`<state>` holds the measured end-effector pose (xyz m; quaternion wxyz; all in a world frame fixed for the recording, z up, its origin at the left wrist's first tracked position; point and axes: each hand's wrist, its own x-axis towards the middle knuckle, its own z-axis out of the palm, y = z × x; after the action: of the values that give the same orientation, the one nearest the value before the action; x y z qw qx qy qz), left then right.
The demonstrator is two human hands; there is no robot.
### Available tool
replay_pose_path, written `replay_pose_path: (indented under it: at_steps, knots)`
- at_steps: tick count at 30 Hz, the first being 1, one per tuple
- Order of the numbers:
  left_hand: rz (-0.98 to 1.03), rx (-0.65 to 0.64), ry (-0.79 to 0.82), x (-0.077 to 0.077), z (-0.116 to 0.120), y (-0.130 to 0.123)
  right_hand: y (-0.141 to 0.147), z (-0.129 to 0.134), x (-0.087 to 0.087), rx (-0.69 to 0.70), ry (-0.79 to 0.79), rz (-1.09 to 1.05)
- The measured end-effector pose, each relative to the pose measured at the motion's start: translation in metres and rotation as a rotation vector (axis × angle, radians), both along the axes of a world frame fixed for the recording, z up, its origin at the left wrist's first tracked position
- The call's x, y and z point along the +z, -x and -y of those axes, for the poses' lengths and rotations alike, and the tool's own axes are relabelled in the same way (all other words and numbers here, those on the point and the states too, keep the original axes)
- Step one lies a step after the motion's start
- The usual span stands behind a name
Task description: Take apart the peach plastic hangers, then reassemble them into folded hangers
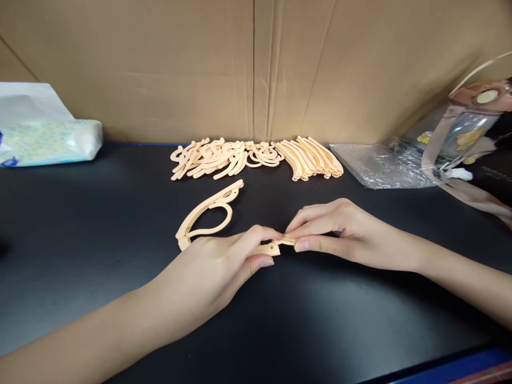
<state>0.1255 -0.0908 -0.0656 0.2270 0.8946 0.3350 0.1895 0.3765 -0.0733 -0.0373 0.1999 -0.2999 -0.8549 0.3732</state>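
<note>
A peach-coloured plastic folding clothes hanger (198,209) lies on the black tabletop, its curved hook between the arms. One arm points away toward the back, with a small curled piece by its tip. The lower part runs under my left hand (224,261), which hides the middle of it. The end of a strip with a small hole shows between my left thumb and fingers. My right hand (336,234) pinches a small peach plastic piece (285,241) against that end. The fingertips of both hands nearly meet there, so how the two parts join is partly hidden.
Behind the hands lie a loose pile of hook pieces (224,157) and a row of curved arm pieces (308,157). A tissue pack (52,141) is at the left. A clear plastic bag (380,165) and a strapped bottle (460,128) are at the right. Cardboard (160,69) stands behind.
</note>
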Motion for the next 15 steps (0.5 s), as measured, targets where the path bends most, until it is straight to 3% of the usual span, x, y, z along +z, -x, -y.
replay_pose_path:
  at_steps: [9,15]
  knots:
    - [0.012,-0.012,0.001,0.0005,0.0001,0.0005,0.0006,0.0012,0.0000,-0.021,0.059,-0.041]
    - [-0.006,-0.036,0.007,-0.0015,0.0003,0.0010,0.0033,0.0021,-0.0036,0.055,-0.036,0.019]
